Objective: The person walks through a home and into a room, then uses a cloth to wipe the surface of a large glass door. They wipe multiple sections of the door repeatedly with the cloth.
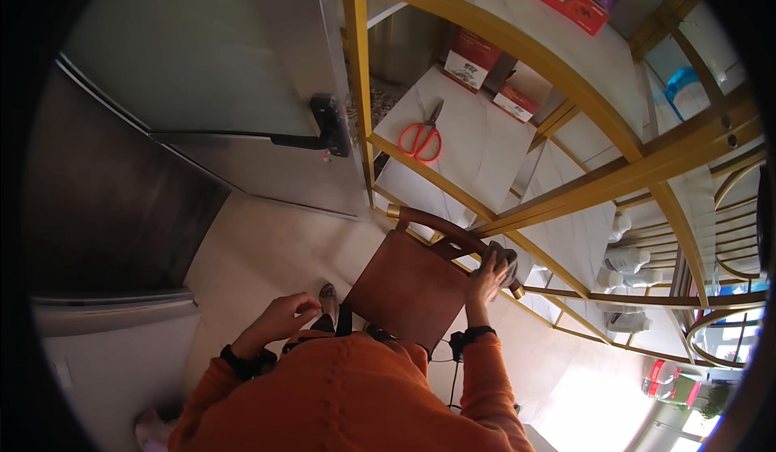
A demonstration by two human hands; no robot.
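Observation:
My right hand (487, 281) holds a crumpled dark grey cloth (504, 259) against the right part of a wooden chair's curved back rail (445, 226). The rail is dark brown with brass-coloured ends. In front of me is the chair's reddish-brown seat (409, 285). My left hand (282, 317) hangs to the left of the chair, fingers loosely bent, with nothing in it. Both wrists wear black bands.
Beyond the chair stands a gold-framed shelf unit (436, 179) with red-handled scissors (422, 140), boxes (473, 61) and white bottles (627, 260). A door with a black handle (330, 126) is at the upper left. Plastic-wrapped bottles (661, 379) lie at the lower right.

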